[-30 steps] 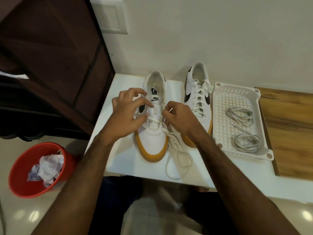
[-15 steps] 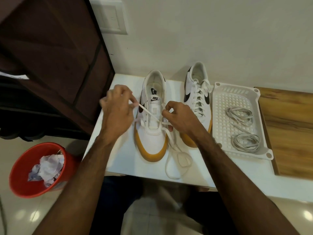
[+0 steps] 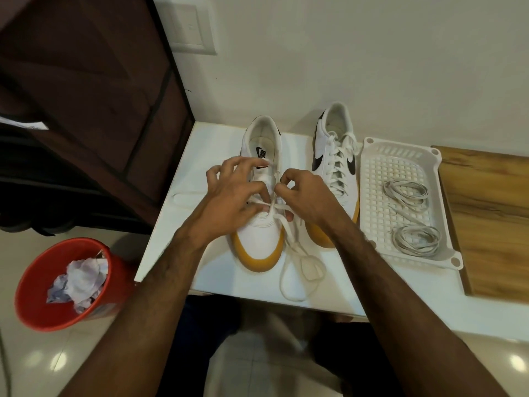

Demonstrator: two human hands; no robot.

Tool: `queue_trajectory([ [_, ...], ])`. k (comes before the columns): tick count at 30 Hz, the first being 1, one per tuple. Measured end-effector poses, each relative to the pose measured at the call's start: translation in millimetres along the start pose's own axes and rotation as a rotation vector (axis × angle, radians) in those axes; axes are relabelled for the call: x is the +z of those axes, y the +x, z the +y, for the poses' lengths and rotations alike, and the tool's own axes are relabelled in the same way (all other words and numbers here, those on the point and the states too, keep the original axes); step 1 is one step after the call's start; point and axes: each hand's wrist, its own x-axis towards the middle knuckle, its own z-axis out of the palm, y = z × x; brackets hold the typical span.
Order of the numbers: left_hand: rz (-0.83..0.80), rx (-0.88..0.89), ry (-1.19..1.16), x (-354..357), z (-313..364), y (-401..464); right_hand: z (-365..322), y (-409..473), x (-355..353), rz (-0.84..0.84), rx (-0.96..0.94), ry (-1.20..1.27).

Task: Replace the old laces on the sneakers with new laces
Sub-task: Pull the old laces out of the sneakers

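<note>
right hand (image 3: 307, 196) pinching the old lace (image 3: 275, 186) over the near sneaker (image 3: 262, 224), thumb and forefinger pressed on the strand above the tongue; left hand (image 3: 233, 196) beside it, fingers half spread, tips down on the crossing, though whether it actually nips the lace i can't tell. slack from that lace spills off the sneaker's toe in loops toward the table edge, another length lying left of the sneaker. i'd say unlacing is partway: upper eyelets look bare, lower ones threaded. the second sneaker (image 3: 336, 167), right of it, is fully laced, untouched. new laces (image 3: 412, 216) wait coiled in the white tray (image 3: 400, 144) further right. the hands cover most eyelets, so the count is hidden.
</note>
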Motion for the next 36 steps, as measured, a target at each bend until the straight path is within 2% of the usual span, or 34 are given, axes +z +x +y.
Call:
queue_trajectory([
  [4,0.221,-0.124,0.099,-7.0,-5.6,2.4,-0.3,-2.0,-0.1,-0.019,0.003,0.038],
  [7,0.420,-0.394,0.076,-16.3,-13.9,-1.7,-0.1,-3.8,-1.2,-0.049,0.002,0.068],
  [10,0.575,-0.750,-0.112,-27.0,-34.6,-9.9,-1.1,-4.1,-2.1,-0.061,0.007,0.080],
  [12,0.674,-0.883,-0.206,-32.3,-48.7,-16.7,-1.1,-4.0,-1.4,-0.062,0.012,0.086],
  [15,0.633,-0.856,-0.201,-29.6,-46.9,-18.0,-0.4,-2.2,0.7,-0.065,0.016,0.082],
  [17,0.537,-0.716,-0.214,-23.6,-35.2,-12.4,1.1,-1.1,2.7,-0.072,0.020,0.063],
  [20,0.320,-0.449,-0.204,-13.8,-20.6,-2.8,3.3,-2.3,4.5,-0.027,0.004,0.013],
  [23,0.104,-0.430,-0.188,-3.3,-8.9,1.0,-0.6,-6.3,1.5,0.088,-0.154,-0.087],
  [26,0.096,-0.486,-0.193,0.9,-6.1,2.2,-10.2,-11.8,4.8,-0.015,-0.354,-0.159],
  [28,0.115,-0.534,-0.289,-2.6,-8.8,2.8,-14.3,-16.2,12.9,-0.097,-0.391,-0.233],
  [36,0.140,-0.525,-0.322,-8.7,-12.4,0.0,-20.5,-15.4,22.5,0.004,-0.518,-0.441],
])
